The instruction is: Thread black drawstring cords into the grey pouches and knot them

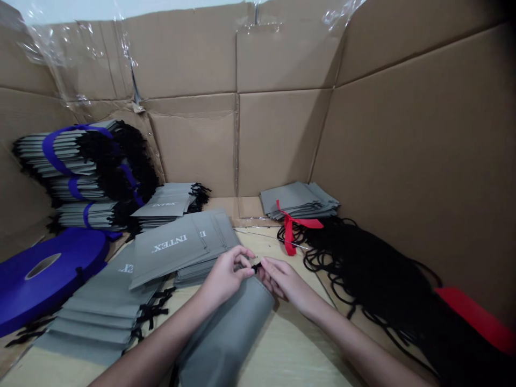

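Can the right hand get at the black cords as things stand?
Looks like yes: the cords lie just beyond the right hand, nothing tall seen between. It's busy at the black knot on the grey bag, so it would probably need to let go first.

Place: looks like a small workshop | I see big cardboard walls (193, 140) around my work top (294, 344) | gray bags (173, 247) in piles | black cords (374, 269) | roll of blue ribbon (76, 258)
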The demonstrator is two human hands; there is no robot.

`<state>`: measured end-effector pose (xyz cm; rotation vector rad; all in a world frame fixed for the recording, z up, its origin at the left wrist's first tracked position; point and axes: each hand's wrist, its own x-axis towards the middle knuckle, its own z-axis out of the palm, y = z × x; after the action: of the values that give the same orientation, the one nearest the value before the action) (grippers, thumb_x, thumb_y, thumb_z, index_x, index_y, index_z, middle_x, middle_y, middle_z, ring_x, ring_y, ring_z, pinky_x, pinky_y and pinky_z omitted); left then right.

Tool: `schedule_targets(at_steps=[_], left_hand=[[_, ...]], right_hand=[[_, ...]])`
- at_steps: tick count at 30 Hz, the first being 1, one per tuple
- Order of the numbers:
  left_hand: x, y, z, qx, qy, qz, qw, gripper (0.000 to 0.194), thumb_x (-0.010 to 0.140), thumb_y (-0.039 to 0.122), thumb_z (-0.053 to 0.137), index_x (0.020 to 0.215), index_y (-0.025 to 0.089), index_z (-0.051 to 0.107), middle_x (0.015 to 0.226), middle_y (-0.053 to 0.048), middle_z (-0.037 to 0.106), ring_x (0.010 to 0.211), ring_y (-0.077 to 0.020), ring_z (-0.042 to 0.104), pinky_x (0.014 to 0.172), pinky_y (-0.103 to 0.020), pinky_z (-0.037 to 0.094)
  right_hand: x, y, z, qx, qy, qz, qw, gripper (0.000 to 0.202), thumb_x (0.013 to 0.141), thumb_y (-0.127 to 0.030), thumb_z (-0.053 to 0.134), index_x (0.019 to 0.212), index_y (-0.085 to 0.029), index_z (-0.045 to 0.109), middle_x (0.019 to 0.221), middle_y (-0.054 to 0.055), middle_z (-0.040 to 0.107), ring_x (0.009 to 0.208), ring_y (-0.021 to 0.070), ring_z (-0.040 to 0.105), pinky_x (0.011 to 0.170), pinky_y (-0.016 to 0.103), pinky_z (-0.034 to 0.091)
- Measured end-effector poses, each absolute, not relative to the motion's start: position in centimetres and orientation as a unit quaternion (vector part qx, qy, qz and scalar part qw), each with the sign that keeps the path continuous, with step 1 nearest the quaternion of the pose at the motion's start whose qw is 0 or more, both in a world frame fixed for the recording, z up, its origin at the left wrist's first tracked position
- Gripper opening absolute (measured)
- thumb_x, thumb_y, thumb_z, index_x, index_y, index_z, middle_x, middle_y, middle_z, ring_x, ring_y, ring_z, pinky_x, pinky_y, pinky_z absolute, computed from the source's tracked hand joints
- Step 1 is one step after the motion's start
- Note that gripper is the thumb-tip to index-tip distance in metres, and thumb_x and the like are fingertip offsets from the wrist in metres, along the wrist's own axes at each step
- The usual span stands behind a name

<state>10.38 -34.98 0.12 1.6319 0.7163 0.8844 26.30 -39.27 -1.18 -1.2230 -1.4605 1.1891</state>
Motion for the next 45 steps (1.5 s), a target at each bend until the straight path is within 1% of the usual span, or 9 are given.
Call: schedule_targets(at_steps=[3, 7, 13, 25, 29, 34, 36, 40, 45], left_hand=[[10.5, -35.2, -0.1, 0.71, 0.319, 0.355, 0.518, 0.023, 0.067, 0.006, 0.058, 0.088, 0.015, 0.053, 0.064, 0.004, 0.054, 0.065, -0.0126, 0.053, 0.066, -0.023, 0.038], [10.5, -35.3, -0.2, 0.741, 0.336, 0.332, 0.478, 0.024, 0.067, 0.006, 0.058, 0.089, 0.016, 0.055, 0.067, 0.002, 0.056, 0.067, -0.0138, 0.055, 0.067, -0.023, 0.039], [10.3, -35.9, -0.2, 0.807, 0.402, 0.281, 0.328, 0.003, 0.075, 0.019, 0.057, 0.074, 0.017, 0.057, 0.073, -0.002, 0.062, 0.07, -0.017, 0.055, 0.064, -0.024, 0.036], [10.3, -37.2, 0.3, 0.872, 0.331, 0.302, 0.196, 0.015, 0.087, 0.025, 0.046, 0.082, 0.018, 0.058, 0.079, -0.003, 0.063, 0.071, -0.0162, 0.056, 0.064, -0.023, 0.036], [10.4, -36.7, 0.3, 0.856, 0.311, 0.327, 0.252, 0.018, 0.087, 0.023, 0.046, 0.078, 0.016, 0.06, 0.075, -0.002, 0.063, 0.07, -0.015, 0.055, 0.064, -0.021, 0.036], [10.6, -36.0, 0.4, 0.799, 0.286, 0.359, 0.388, 0.019, 0.083, 0.025, 0.051, 0.073, 0.013, 0.061, 0.07, -0.001, 0.061, 0.068, -0.0139, 0.052, 0.064, -0.02, 0.037], [10.6, -35.8, 0.3, 0.787, 0.262, 0.359, 0.427, 0.02, 0.083, 0.027, 0.051, 0.074, 0.012, 0.061, 0.07, -0.001, 0.06, 0.069, -0.0141, 0.052, 0.065, -0.021, 0.038], [10.7, -35.5, 0.1, 0.762, 0.254, 0.365, 0.471, 0.02, 0.08, 0.029, 0.054, 0.073, 0.011, 0.061, 0.068, -0.001, 0.059, 0.067, -0.0134, 0.05, 0.063, -0.021, 0.037], [10.7, -35.5, 0.1, 0.753, 0.302, 0.357, 0.463, 0.023, 0.074, 0.032, 0.059, 0.064, 0.012, 0.059, 0.058, 0.002, 0.051, 0.057, -0.0106, 0.042, 0.055, -0.02, 0.031]], right_hand=[[26.4, -39.1, -1.4, -0.485, -0.574, 0.498, 0.432, 0.039, 0.079, -0.055, 0.05, 0.067, -0.018, 0.047, 0.048, -0.008, 0.037, 0.037, 0.0042, 0.024, 0.035, 0.019, 0.012], [26.3, -38.8, -1.5, -0.493, -0.546, 0.532, 0.42, 0.035, 0.077, -0.051, 0.051, 0.064, -0.02, 0.043, 0.044, -0.009, 0.037, 0.034, 0.0042, 0.022, 0.033, 0.019, 0.011], [26.2, -38.6, -1.5, -0.502, -0.506, 0.549, 0.436, 0.03, 0.075, -0.043, 0.051, 0.06, -0.02, 0.039, 0.042, -0.011, 0.035, 0.032, 0.0036, 0.021, 0.032, 0.018, 0.01], [26.4, -39.4, -0.8, -0.473, -0.413, 0.634, 0.451, 0.029, 0.072, -0.039, 0.051, 0.057, -0.022, 0.034, 0.038, -0.013, 0.023, 0.033, 0.0031, 0.01, 0.034, 0.018, 0.012], [26.8, -39.0, -0.6, -0.486, -0.409, 0.627, 0.451, 0.029, 0.076, -0.041, 0.043, 0.055, -0.022, 0.036, 0.035, -0.011, 0.027, 0.03, 0.0042, 0.013, 0.033, 0.019, 0.014], [26.8, -38.9, -0.9, -0.512, -0.467, 0.521, 0.498, 0.041, 0.081, -0.055, 0.039, 0.068, -0.018, 0.053, 0.04, -0.006, 0.044, 0.032, 0.0068, 0.031, 0.034, 0.02, 0.016], [26.6, -39.3, -0.8, -0.506, -0.537, 0.447, 0.506, 0.04, 0.081, -0.056, 0.042, 0.072, -0.019, 0.053, 0.044, -0.006, 0.044, 0.036, 0.0073, 0.033, 0.037, 0.021, 0.02], [26.2, -40.0, -0.8, -0.5, -0.629, 0.345, 0.485, 0.041, 0.085, -0.053, 0.044, 0.06, -0.02, 0.041, 0.049, -0.006, 0.037, 0.045, 0.0081, 0.034, 0.043, 0.022, 0.025], [26.2, -39.4, -1.1, -0.505, -0.603, 0.386, 0.482, 0.042, 0.084, -0.056, 0.043, 0.061, -0.02, 0.039, 0.047, -0.008, 0.033, 0.041, 0.0068, 0.027, 0.039, 0.021, 0.02]])
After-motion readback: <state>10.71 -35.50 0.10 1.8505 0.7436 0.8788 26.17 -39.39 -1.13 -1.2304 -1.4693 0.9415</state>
